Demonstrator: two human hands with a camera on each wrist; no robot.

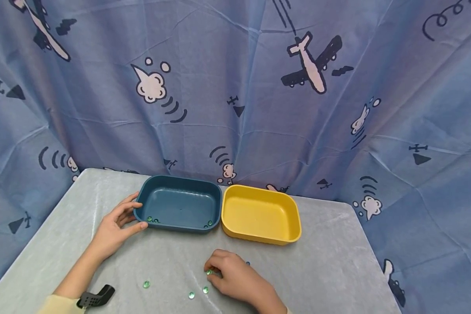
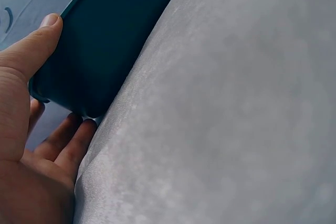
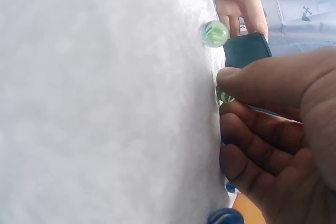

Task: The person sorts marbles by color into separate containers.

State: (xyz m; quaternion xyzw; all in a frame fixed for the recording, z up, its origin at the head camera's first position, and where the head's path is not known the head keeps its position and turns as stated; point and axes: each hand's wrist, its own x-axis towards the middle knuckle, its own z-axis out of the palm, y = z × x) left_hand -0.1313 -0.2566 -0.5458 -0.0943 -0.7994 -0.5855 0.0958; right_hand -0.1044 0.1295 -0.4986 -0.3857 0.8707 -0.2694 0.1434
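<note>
My right hand point(image 1: 233, 274) pinches a green-swirled marble point(image 3: 226, 97); an uneven squeeze could make something so smooth and round slip loose.

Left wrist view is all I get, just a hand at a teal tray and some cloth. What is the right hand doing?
Observer: The right hand pinches a green marble between thumb and finger.
Operator: Is anything inside the teal tray?
Observer: Yes, the head view shows a few small marbles in it, along its near side.
Operator: What stands next to it?
Observer: A yellow tray, on its right in the head view.
</note>
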